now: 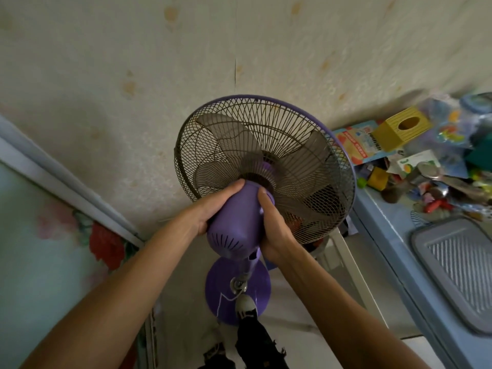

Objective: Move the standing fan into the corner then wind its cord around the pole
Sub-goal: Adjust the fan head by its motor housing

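Observation:
A purple standing fan (237, 222) stands in front of me, its wire cage and grey blades (266, 161) facing the pale wall. My left hand (213, 206) grips the left side of the purple motor housing. My right hand (274, 230) grips its right side. Below, the pole (246, 270) runs down to the round purple base (239, 288) on the floor. A thin white cord (222, 299) lies across the base. My foot (245, 304) rests on the near part of the base.
A blue-grey cabinet (394, 235) stands close on the right, cluttered with a yellow box (399, 126), packets and toys, and bearing a grey tray (458, 270). A floral curtain or door panel (53, 235) is on the left. A white frame (351, 262) leans behind the fan.

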The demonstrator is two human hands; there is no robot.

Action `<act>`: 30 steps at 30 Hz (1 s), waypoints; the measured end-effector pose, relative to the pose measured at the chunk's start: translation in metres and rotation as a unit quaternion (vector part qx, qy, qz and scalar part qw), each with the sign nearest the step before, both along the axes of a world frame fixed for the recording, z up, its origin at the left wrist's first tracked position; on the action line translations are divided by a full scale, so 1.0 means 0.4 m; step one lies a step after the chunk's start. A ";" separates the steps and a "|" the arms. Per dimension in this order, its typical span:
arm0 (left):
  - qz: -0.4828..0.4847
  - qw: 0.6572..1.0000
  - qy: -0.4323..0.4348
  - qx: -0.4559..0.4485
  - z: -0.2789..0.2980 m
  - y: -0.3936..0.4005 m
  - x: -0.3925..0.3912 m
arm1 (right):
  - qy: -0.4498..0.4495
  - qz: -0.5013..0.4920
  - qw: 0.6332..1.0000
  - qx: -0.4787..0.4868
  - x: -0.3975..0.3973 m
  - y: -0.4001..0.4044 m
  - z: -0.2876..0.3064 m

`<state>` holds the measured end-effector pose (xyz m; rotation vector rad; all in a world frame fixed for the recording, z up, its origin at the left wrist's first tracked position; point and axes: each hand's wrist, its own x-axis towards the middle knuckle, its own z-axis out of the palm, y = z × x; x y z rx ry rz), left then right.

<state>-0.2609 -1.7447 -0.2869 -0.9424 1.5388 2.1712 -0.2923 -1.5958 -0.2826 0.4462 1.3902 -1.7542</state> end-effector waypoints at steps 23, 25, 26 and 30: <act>-0.104 0.991 0.056 -0.058 0.012 -0.044 -0.116 | -0.024 -0.155 0.984 -0.083 -0.027 -0.015 -0.013; -0.122 0.988 0.056 -0.078 0.016 -0.057 -0.137 | -0.026 -0.165 0.983 -0.075 -0.028 -0.029 -0.011; -0.135 0.987 0.054 -0.075 0.016 -0.059 -0.142 | -0.029 -0.172 0.982 -0.072 -0.027 -0.030 -0.011; -0.170 0.981 0.058 -0.071 0.021 -0.067 -0.164 | -0.027 -0.202 0.976 -0.075 -0.026 -0.036 0.009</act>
